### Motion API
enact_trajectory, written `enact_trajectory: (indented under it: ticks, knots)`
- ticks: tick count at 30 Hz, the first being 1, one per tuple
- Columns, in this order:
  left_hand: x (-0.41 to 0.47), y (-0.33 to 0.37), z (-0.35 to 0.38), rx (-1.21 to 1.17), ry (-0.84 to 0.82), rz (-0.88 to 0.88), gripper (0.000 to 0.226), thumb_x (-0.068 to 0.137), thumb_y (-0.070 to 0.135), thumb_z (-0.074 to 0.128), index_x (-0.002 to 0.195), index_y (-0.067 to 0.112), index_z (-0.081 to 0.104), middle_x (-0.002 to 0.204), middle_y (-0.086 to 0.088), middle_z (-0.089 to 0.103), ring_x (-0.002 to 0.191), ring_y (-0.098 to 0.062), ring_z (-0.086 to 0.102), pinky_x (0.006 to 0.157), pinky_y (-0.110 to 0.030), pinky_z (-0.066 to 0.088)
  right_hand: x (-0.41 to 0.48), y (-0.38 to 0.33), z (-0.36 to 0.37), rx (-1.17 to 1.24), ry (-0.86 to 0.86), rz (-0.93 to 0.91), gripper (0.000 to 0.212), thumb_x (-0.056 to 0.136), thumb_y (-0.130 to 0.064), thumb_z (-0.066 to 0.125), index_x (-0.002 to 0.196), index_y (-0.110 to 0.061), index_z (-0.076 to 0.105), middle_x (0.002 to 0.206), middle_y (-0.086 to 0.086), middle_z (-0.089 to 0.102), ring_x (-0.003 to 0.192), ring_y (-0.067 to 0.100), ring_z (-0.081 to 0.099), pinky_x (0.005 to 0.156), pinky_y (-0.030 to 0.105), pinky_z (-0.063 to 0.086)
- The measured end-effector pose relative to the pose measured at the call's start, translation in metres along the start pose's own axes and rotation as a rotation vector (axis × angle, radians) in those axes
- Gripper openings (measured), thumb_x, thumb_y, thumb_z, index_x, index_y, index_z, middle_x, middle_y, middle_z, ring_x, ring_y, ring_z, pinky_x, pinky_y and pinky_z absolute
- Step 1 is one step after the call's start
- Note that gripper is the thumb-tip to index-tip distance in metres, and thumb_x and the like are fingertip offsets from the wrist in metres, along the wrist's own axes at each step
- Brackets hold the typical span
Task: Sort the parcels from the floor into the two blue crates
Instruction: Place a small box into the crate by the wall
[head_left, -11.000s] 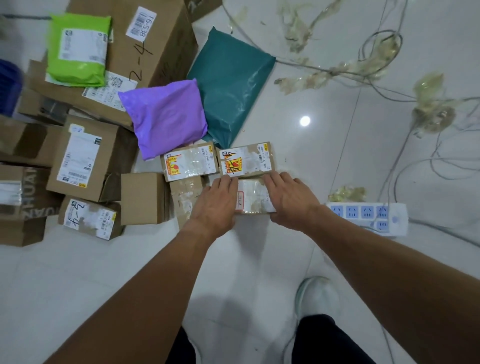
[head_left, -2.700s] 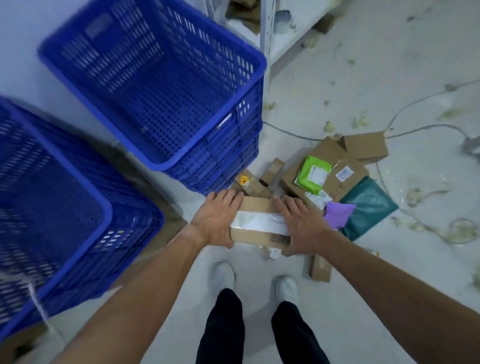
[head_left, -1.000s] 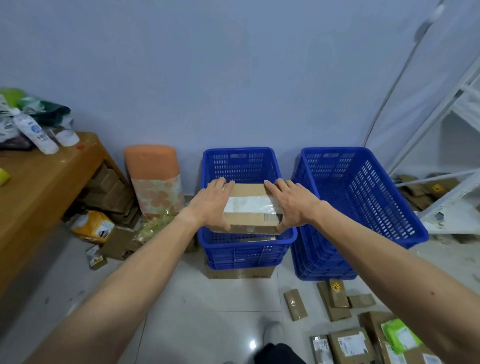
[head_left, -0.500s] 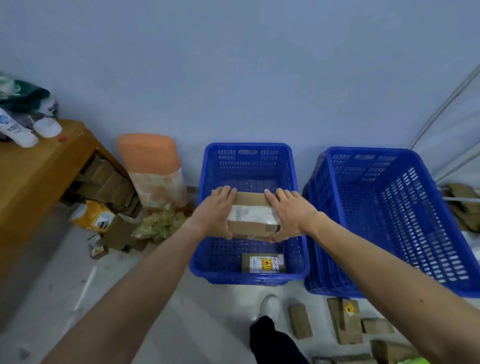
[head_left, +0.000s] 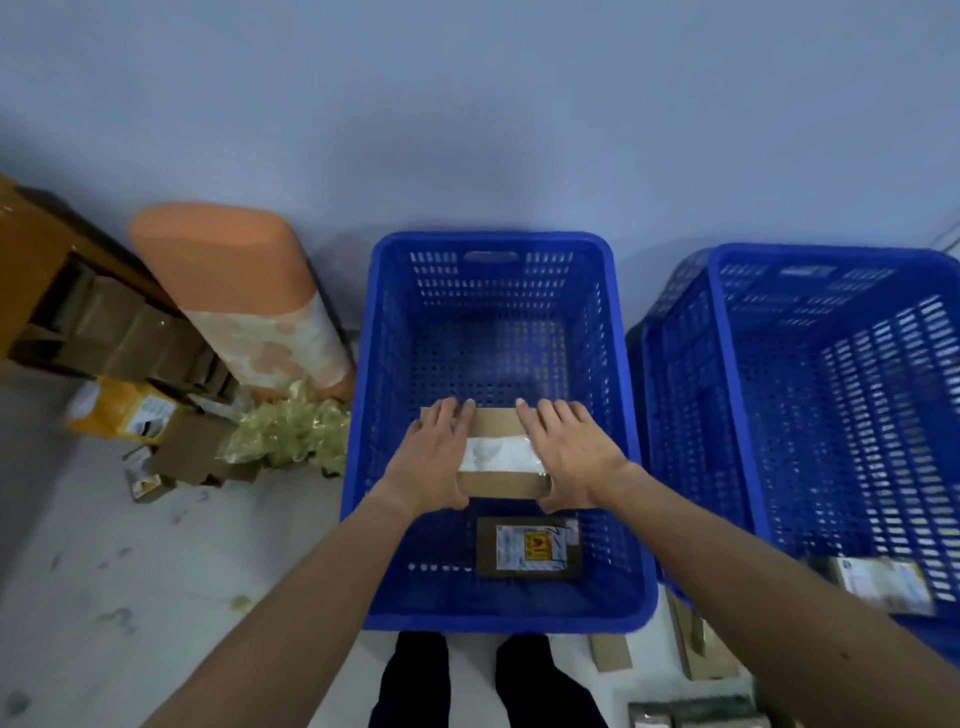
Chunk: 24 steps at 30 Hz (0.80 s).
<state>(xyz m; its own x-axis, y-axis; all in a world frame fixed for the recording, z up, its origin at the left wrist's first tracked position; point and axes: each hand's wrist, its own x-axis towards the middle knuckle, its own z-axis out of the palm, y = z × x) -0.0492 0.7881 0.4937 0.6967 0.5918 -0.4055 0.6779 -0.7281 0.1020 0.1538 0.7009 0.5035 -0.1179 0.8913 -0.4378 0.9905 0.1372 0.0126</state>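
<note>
Your left hand (head_left: 434, 462) and right hand (head_left: 574, 457) clamp a brown cardboard parcel (head_left: 501, 452) by its ends, held inside the left blue crate (head_left: 363, 415), clear of its walls, white label up, a smaller parcel (head_left: 527, 546) lying below.

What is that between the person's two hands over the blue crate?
In the head view, a cardboard parcel with a white label sits between the left hand and right hand, gripped at both ends over the left blue crate.

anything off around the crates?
Mild clutter only: crumpled yellowish plastic wrap and loose cartons litter the floor left of the left crate. The held parcel sits level between both hands.
</note>
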Motion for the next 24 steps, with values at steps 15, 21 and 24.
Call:
enact_trajectory:
  ticks: [15,21,24]
  knots:
    - [0.103,-0.015,0.147,-0.002,0.044,-0.036,0.131,0.066,0.064,0.081,0.155,0.010,0.001,0.151,-0.014,0.021,0.143,-0.030,0.024,0.115,-0.047,0.033,0.094,0.014,0.141,-0.107,-0.056,0.099,0.137,0.061,-0.060,0.079,0.155,-0.009,-0.007,0.145,0.027,0.024,0.134,0.045,0.026,0.114,0.059,0.021]
    - [0.107,-0.008,0.165,-0.126,0.043,-0.010,0.113,0.073,0.053,0.081,0.154,0.010,0.014,0.146,-0.010,0.028,0.136,-0.026,0.034,0.113,-0.040,0.037,0.091,0.010,0.169,-0.115,-0.092,0.143,0.134,0.064,-0.056,0.080,0.156,-0.010,-0.006,0.147,0.028,0.022,0.134,0.045,0.027,0.114,0.059,0.020]
    - [0.112,-0.006,0.168,-0.214,0.027,-0.009,0.102,0.077,0.043,0.081,0.153,0.012,0.021,0.143,-0.009,0.029,0.133,-0.025,0.036,0.107,-0.037,0.043,0.089,0.010,0.177,-0.072,-0.123,0.200,0.134,0.065,-0.054,0.081,0.155,-0.012,-0.009,0.149,0.025,0.019,0.136,0.042,0.023,0.112,0.062,0.020]
